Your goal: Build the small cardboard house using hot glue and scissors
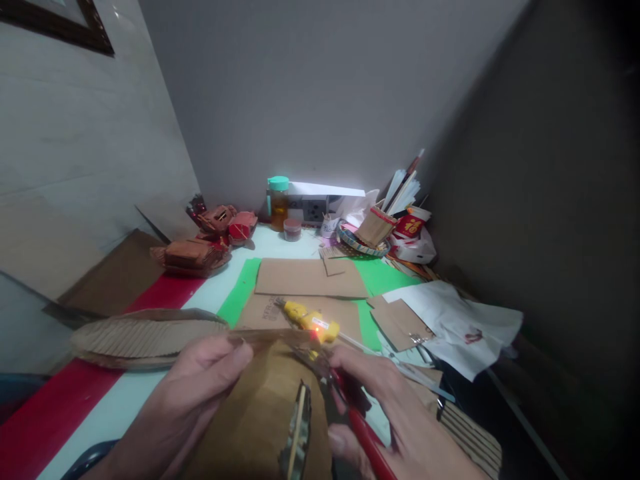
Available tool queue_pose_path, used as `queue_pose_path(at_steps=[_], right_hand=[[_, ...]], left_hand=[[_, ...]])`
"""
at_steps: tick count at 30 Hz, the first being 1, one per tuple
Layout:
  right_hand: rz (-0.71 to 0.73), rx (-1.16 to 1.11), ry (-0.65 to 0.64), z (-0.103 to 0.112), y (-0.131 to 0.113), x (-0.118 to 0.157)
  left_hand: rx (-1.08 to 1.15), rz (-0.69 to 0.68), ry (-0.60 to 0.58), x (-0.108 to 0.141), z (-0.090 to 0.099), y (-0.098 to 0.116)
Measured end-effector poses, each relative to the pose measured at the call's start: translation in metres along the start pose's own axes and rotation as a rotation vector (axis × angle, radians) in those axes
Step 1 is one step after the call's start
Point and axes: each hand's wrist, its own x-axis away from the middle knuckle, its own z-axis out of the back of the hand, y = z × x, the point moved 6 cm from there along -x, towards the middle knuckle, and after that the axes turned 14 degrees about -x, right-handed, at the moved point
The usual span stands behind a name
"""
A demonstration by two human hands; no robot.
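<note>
My left hand (215,377) is closed, thumb on top, around the far edge of a brown cardboard piece (255,413). A slot in that piece shows a thin wooden stick (299,427) and something shiny inside. In my right hand (390,400) are red-handled pliers (357,407), their metal jaws at the far right edge of the cardboard. Whether the jaws bite on it is blurred. Just beyond my hands, a yellow glue gun (315,323) with a lit red light lies on flat cardboard (310,280).
To the left lies a long corrugated cardboard boat shape (150,337). Brown models (195,253) stand behind it. A bottle with a green lid (279,203), a small jar (292,230) and a woven basket (365,247) line the back. White paper (465,327) lies at right.
</note>
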Motion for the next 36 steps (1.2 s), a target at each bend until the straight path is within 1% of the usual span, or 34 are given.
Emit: queue_pose_path(at_steps=[5, 9, 14, 17, 20, 23, 25, 26, 28, 30, 32, 33, 34, 36], right_hand=[[0.067, 0.11, -0.01, -0.001, 0.008, 0.008], [0.142, 0.196, -0.014, -0.002, 0.008, 0.008], [0.093, 0.132, -0.067, -0.004, 0.006, 0.006], [0.107, 0.101, -0.084, -0.004, 0.005, 0.007], [0.111, 0.112, -0.1, -0.003, 0.005, 0.008], [0.087, 0.174, -0.09, -0.002, 0.006, 0.011], [0.086, 0.22, -0.078, -0.001, 0.005, 0.013], [0.088, 0.235, -0.081, -0.001, 0.005, 0.014], [0.101, 0.249, -0.104, -0.002, 0.004, 0.016], [0.101, 0.252, -0.126, -0.002, 0.005, 0.016], [0.099, 0.227, -0.131, -0.003, 0.006, 0.014], [0.1, 0.206, -0.128, -0.003, 0.006, 0.012], [0.099, 0.187, -0.122, -0.003, 0.007, 0.011], [0.117, 0.183, -0.098, -0.002, 0.007, 0.008]], left_hand=[[-0.04, -0.017, -0.006, 0.001, -0.002, 0.004], [-0.051, -0.033, -0.006, 0.001, -0.004, 0.006], [-0.042, -0.033, 0.019, -0.002, 0.0, 0.005], [-0.04, -0.04, -0.001, -0.002, -0.001, 0.005], [-0.027, -0.045, -0.027, -0.001, -0.005, 0.006], [-0.028, -0.05, -0.035, -0.001, -0.006, 0.008], [-0.105, -0.094, 0.024, -0.002, 0.003, 0.012], [-0.196, -0.129, 0.062, -0.003, 0.009, 0.015], [-0.464, -0.202, 0.109, -0.005, 0.021, 0.022], [-0.747, -0.268, 0.126, -0.006, 0.029, 0.028], [-0.91, -0.318, 0.144, -0.006, 0.034, 0.033], [-0.925, -0.331, 0.157, -0.005, 0.034, 0.035], [-0.904, -0.335, 0.145, -0.004, 0.032, 0.036], [-0.767, -0.298, 0.065, -0.004, 0.024, 0.035]])
